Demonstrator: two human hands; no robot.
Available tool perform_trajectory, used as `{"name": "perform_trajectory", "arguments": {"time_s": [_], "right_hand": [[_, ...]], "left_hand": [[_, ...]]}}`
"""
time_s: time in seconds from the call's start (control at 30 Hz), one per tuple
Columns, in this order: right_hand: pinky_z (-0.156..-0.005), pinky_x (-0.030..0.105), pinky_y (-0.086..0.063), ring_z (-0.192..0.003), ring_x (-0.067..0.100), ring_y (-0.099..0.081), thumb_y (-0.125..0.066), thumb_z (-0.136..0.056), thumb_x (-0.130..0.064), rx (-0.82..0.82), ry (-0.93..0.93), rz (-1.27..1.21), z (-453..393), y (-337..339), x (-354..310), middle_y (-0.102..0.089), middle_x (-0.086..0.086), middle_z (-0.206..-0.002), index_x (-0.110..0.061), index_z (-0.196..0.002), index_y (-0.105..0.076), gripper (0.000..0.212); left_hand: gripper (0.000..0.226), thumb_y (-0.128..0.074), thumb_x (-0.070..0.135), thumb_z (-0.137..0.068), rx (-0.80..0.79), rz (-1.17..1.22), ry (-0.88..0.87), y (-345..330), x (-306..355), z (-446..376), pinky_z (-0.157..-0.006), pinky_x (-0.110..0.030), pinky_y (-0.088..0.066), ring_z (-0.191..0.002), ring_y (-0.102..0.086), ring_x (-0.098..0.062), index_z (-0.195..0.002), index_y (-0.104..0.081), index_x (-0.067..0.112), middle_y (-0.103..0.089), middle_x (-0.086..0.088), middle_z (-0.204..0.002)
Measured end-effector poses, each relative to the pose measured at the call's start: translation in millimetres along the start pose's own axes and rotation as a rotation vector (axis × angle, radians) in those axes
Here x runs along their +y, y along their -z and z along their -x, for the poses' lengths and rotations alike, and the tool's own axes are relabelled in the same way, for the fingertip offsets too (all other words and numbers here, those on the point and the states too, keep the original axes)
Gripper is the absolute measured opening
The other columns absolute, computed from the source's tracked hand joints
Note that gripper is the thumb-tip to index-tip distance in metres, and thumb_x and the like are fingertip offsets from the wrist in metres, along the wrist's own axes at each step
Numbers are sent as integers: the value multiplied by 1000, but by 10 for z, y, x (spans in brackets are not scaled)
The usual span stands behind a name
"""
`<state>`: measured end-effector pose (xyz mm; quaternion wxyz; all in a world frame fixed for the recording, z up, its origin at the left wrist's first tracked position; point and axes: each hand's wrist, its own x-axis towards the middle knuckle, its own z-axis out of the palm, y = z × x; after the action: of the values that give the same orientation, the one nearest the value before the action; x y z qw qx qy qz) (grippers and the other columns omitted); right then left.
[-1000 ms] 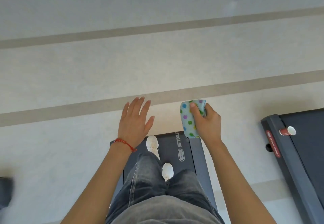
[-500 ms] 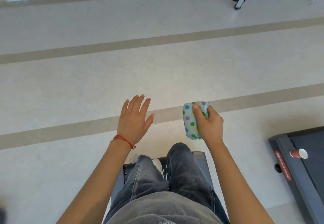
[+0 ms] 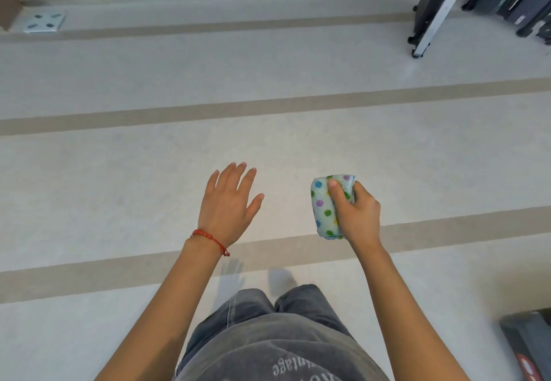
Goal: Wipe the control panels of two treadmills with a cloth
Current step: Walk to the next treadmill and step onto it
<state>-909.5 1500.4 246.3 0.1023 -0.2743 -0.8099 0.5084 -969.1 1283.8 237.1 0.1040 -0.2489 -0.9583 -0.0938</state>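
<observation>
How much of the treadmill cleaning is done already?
Nothing here shows a wiped panel, so I cannot tell what is done. In hand: the right hand grips the folded dotted cloth, and the left hand is open and empty above the floor. No control panel is in view, only a treadmill corner at lower right, so any wiping left means reaching a panel first.

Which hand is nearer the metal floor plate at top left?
Left. The left hand, open, hangs over the floor, right of and below the floor plate. The right hand, gripping the dotted cloth, is farther right still.
</observation>
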Motion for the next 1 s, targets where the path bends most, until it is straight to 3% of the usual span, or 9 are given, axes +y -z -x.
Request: {"name": "perform_trajectory", "arguments": {"time_s": [0.4, 0.7, 0.83, 1.0], "right_hand": [[-51, 19, -44, -62, 4, -56, -55, -88, -39, 83, -70, -8, -2001, -11, 108, -57, -3, -66, -12, -76, -57, 29], [-53, 23, -48, -63, 10, -58, -56, -88, -39, 383, -284, -82, -3250, 159, 252, -59, 1, -67, -12, -76, -57, 29], [-48, 14, -45, -60, 7, -56, -56, -88, -40, 544, -393, -108, -3554, 421, 328, -58, -1, -64, -16, -70, -54, 30], [-62, 33, -56, -70, 16, -64, -56, -87, -41, 730, -543, -160, -3730, 882, 581, -63, 1, -70, -13, -77, -60, 30]], "left_hand": [[54, -36, 40, -89, -41, 19, -139, -936, 54, -2091, -87, -54, -47, -106, -61, -36, -113, -65, 3, -64, -19, -115], [53, -36, 39, -87, -141, 67, -500, -1653, 336, -3988, -86, -52, -49, -103, -63, -35, -110, -67, 3, -65, -18, -113], [52, -35, 38, -88, -168, 121, -669, -1862, 731, -4698, -87, -52, -48, -105, -62, -36, -112, -66, 3, -64, -18, -114], [51, -37, 36, -88, -197, 216, -867, -2161, 1515, -5224, -87, -52, -48, -105, -61, -36, -111, -65, 1, -64, -19, -114]]}}
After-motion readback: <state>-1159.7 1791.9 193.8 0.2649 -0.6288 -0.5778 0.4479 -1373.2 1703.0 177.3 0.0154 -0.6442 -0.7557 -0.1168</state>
